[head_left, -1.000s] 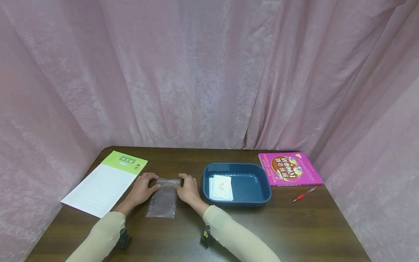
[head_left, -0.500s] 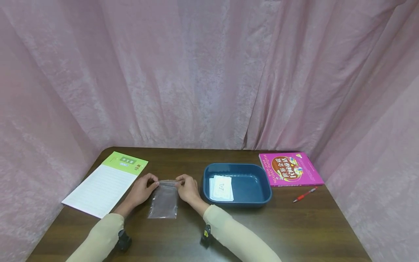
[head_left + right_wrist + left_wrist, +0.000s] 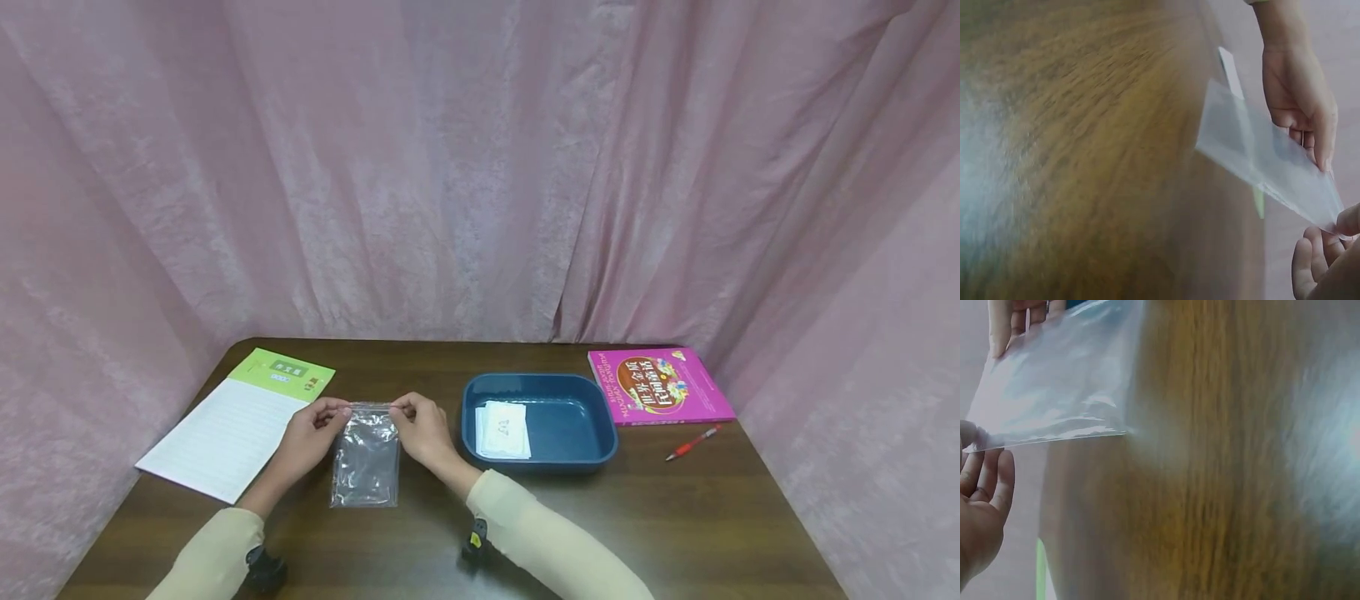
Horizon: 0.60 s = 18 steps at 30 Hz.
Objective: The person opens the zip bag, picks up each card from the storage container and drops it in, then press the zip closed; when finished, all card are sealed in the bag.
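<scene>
Left hand (image 3: 307,437) and right hand (image 3: 424,432), curled, pinch a clear bag (image 3: 366,468) by top corners.

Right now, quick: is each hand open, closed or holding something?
Left hand: closed, pinching the clear plastic bag at its upper left corner.
Right hand: closed, pinching the same bag at its upper right corner.

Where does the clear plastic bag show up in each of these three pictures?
Head: the clear plastic bag is left of centre, lower half, between the left hand and right hand.
Left wrist: upper left.
Right wrist: right of centre, around mid-height.
Shared landmark: the green-and-white pad, at left in the head view, a sliver at bottom left in the left wrist view, partly behind the bag in the right wrist view.
</scene>
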Motion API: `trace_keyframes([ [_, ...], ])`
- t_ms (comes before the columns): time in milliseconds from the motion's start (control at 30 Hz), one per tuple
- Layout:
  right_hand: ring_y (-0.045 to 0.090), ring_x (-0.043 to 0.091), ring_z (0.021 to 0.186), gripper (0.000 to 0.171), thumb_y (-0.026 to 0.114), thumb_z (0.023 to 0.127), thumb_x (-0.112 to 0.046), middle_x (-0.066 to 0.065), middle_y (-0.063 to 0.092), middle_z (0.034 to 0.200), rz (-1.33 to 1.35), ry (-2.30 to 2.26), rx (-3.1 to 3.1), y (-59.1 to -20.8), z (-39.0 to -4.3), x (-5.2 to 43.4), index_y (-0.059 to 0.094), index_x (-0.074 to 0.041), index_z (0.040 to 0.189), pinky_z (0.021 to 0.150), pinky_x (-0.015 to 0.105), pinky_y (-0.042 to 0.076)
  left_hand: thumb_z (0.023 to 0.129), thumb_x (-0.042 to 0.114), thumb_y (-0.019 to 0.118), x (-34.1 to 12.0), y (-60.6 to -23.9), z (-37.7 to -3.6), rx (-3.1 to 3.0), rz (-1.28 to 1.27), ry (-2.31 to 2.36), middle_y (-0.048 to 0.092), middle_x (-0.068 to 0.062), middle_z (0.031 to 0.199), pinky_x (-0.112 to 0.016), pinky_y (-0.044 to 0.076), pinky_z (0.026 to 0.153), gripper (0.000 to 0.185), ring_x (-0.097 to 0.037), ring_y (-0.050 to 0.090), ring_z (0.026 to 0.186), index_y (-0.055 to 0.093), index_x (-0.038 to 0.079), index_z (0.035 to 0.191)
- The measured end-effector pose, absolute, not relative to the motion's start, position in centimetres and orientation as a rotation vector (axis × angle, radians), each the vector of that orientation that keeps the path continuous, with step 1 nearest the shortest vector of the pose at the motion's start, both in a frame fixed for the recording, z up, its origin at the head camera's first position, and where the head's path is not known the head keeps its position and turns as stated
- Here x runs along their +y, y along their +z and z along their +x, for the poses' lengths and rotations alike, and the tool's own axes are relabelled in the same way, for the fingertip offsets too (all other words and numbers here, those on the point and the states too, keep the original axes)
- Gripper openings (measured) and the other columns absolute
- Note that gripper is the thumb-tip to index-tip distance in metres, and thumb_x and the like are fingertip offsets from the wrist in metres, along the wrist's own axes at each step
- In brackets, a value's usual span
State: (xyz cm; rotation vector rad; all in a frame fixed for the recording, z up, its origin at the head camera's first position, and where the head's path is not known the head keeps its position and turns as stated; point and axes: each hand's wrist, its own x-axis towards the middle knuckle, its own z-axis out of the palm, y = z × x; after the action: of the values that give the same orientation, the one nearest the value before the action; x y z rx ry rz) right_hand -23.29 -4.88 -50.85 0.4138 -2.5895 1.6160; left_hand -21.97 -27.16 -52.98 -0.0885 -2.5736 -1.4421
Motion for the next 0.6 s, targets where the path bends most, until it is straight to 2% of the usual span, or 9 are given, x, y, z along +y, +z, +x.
trace_keyframes([
  [233,0.063,0.003,0.081,0.013,0.065,0.101,-0.022,-0.005,0.071,0.090,0.549,1.647,-2.549,-48.3,-22.0,-3.0,0.074,-0.013,0.106,0.077,0.023,0.053,0.102,0.027,0.065,-26.0,-50.6,-20.1,-2.498,-0.146,-1.485,0.075,-0.010,0.098,-0.017,0.052,0.078,0.027,-0.003,0.067,0.087,0.069,0.003,0.111],
  [600,0.063,0.003,0.077,0.014,0.066,0.101,-0.025,-0.005,0.071,0.085,0.669,1.696,-2.469,-46.1,-20.7,0.0,0.073,-0.014,0.107,0.073,0.023,0.053,0.100,0.020,0.068,-23.8,-47.8,-18.6,-2.384,-0.252,-1.551,0.075,0.000,0.082,-0.022,0.048,0.062,0.014,-0.006,0.060,0.070,0.069,0.006,0.104],
])
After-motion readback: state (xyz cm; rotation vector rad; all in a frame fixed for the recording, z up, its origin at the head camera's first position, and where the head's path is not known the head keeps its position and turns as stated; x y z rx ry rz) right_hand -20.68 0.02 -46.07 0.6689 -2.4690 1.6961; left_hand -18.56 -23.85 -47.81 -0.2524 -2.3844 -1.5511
